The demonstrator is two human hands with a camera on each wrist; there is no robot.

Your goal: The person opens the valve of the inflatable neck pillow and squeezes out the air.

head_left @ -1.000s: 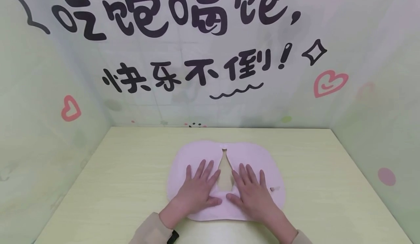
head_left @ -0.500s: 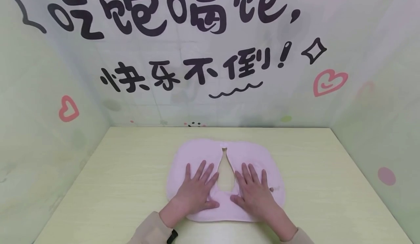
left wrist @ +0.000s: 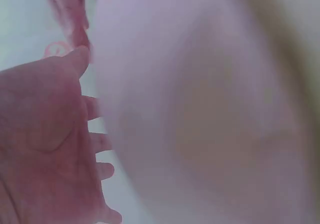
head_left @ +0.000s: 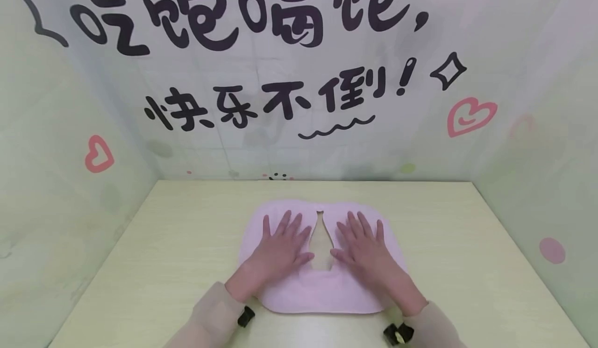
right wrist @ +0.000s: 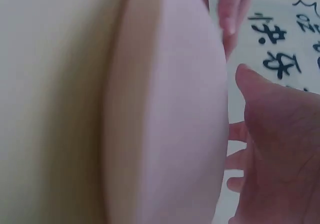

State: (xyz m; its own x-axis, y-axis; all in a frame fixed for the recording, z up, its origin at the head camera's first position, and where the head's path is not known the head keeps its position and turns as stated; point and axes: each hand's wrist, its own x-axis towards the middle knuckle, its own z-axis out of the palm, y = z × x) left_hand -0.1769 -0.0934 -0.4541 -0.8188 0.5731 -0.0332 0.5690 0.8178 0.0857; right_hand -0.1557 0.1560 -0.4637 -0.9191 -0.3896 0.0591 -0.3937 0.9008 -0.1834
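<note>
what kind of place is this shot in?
Probably a small indoor booth with an eatery-style backdrop, judging by the pale tabletop, the printed walls enclosing it on three sides, and the Chinese lettering about eating and drinking.

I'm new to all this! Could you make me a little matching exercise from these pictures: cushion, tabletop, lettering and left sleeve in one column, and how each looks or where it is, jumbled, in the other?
Column one
1. cushion
2. tabletop
3. lettering
4. left sleeve

Column two
A. pale wood look, underneath the cushion
B. plain beige cloth
C. light pink, with an opening in its middle
D. black, on the back wall

Right pairs
1-C, 2-A, 3-D, 4-B
</note>
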